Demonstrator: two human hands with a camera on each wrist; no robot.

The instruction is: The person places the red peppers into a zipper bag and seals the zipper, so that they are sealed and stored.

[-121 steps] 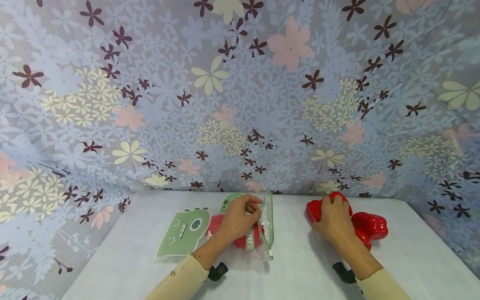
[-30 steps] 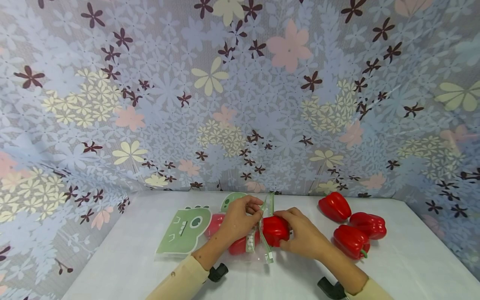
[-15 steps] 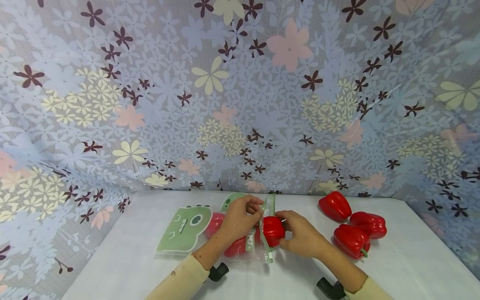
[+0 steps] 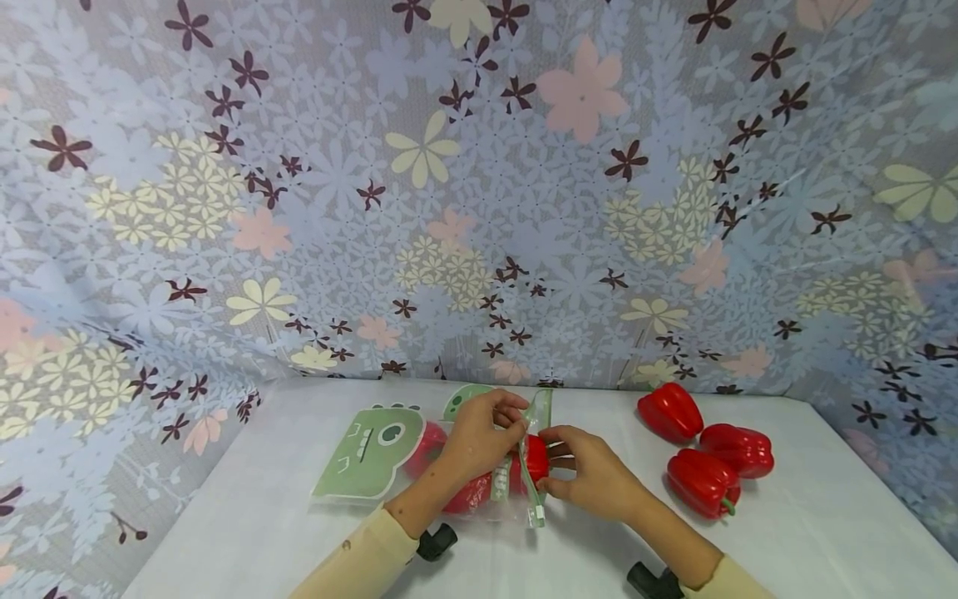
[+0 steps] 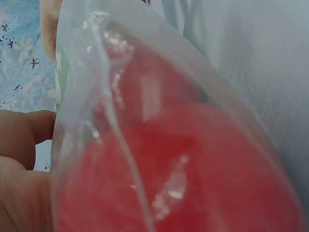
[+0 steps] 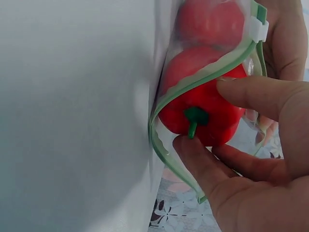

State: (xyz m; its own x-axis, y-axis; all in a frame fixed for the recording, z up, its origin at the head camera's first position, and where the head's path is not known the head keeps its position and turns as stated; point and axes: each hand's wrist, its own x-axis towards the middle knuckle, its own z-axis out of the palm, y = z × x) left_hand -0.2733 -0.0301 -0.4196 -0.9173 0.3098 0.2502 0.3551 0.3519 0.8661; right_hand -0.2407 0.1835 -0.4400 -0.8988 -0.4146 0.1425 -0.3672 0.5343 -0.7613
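Observation:
A clear zip bag (image 4: 367, 456) with a green dinosaur print lies on the table, its green-edged mouth facing right. Several red bell peppers show through its film, and in the left wrist view peppers (image 5: 193, 169) fill the bag. My left hand (image 4: 479, 437) pinches the upper rim of the mouth. At the opening, my right hand (image 4: 595, 474) grips a red bell pepper (image 6: 212, 113) with thumb and fingers. This pepper is mostly inside the rim, its green stem pointing out toward my right palm. A white slider (image 6: 259, 30) sits on the zip edge.
Three more red bell peppers (image 4: 702, 482) lie grouped on the white table (image 4: 816, 516) at the right. A flowered cloth (image 4: 479, 208) stands behind and along the sides. Black wrist mounts (image 4: 437, 542) hang below both forearms.
My right hand took a pepper from the group at the right and brought it left to the bag. Over the last second it has moved deeper into the mouth. My left hand stayed put.

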